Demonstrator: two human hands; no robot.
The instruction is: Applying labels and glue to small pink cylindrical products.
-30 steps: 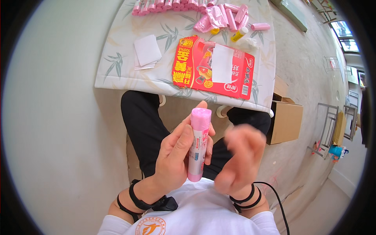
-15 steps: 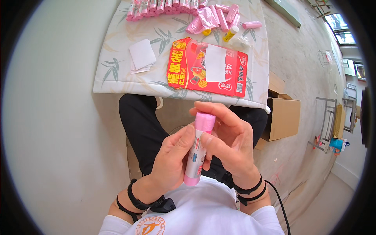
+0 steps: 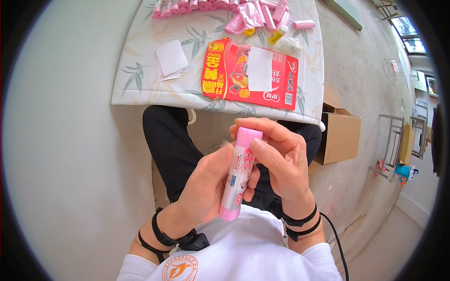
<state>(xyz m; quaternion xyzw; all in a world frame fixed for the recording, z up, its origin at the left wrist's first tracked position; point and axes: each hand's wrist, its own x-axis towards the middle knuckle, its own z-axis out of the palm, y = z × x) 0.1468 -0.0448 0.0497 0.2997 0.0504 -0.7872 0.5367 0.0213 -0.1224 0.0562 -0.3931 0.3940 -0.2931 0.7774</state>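
Note:
Over my lap, below the table edge, a roll of pink plastic bags (image 3: pixel 230 192) stands tilted between my hands, its top leaning right. A printed silver-white paper label wraps its middle, and bare pink shows at both ends. My left hand (image 3: pixel 204 178) is closed around the roll's left side, its thumb blurred and its fingertips emerging on the right from behind. At the upper end, my right hand (image 3: pixel 286 157) pinches the roll, with the thumb on the pink near the label's top edge and the index finger curving over behind the top.
Ahead is a table with a leaf-patterned cloth (image 3: pixel 136 96). On it lie a red printed cardboard sheet (image 3: pixel 224 75) with a white paper strip (image 3: pixel 259 70), stacked white papers (image 3: pixel 171 58), a yellow bottle (image 3: pixel 278 35) and several pink rolls (image 3: pixel 187 5). A cardboard box (image 3: pixel 342 136) stands right on the floor.
My right thumb has slid up from the label to the pink top. The roll has shifted slightly right, and more of the label's pink pattern shows. The table appears slightly higher in view.

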